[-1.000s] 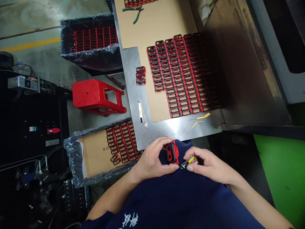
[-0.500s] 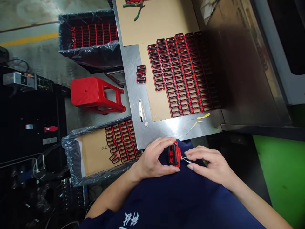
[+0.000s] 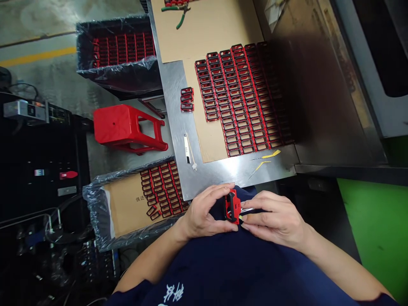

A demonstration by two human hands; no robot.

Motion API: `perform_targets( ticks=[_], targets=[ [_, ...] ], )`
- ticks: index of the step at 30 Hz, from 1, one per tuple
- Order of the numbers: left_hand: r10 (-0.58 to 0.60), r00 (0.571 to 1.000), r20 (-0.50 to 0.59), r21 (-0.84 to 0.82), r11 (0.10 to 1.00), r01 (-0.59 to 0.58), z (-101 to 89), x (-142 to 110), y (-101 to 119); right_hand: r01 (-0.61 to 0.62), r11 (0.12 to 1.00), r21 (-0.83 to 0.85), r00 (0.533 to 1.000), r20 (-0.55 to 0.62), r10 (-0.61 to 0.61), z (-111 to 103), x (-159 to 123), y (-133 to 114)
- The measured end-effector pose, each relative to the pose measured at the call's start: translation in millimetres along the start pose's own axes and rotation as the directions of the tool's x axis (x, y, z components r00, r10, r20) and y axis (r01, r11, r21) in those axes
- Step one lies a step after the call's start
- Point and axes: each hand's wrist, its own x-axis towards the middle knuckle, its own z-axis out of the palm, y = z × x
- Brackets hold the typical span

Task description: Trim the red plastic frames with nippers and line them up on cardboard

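Note:
My left hand (image 3: 205,212) is closed on a small red-and-black plastic frame (image 3: 233,207), its thumb at the near end and its fingers at the far end. The frame stands on edge above my dark blue shirt. On its right side, my right hand (image 3: 270,216) pinches thin metal tweezers (image 3: 247,209), whose tips reach to the frame. A small pale yellow bit shows by the right fingertips, too small to name. Beyond my hands, rows of similar frames (image 3: 242,102) lie on a cardboard sheet (image 3: 210,146) on the metal table (image 3: 199,182).
Several loose frames (image 3: 187,100), a white cutter-like tool (image 3: 186,148) and yellow-handled picks (image 3: 261,167) lie on the table. Green-handled pliers (image 3: 181,15) rest farther back. Left are a red stool (image 3: 113,123) and two plastic-lined bins (image 3: 117,74) of frames. A metal panel (image 3: 325,93) bounds the right.
My right hand has moved left, close against the frame, and its fingers have drawn together around the tweezers. The left hand keeps its hold, with the frame slightly turned.

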Motion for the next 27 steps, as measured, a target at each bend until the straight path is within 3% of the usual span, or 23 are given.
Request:
perform_targets(
  ticks=[15, 27],
  targets=[
    [-0.01, 1.0, 0.004, 0.003, 1.0, 0.01, 0.5, 0.1, 0.4, -0.011, 0.999, 0.035, 1.0, -0.005, 0.011, 2.7, 0.7, 0.9],
    [-0.03, 0.999, 0.027, 0.048, 0.998, 0.028, -3.0, -1.4, 0.0, -0.063, 0.996, -0.057, 0.989, 0.13, 0.07, -5.3, 8.6, -14.4]
  ],
)
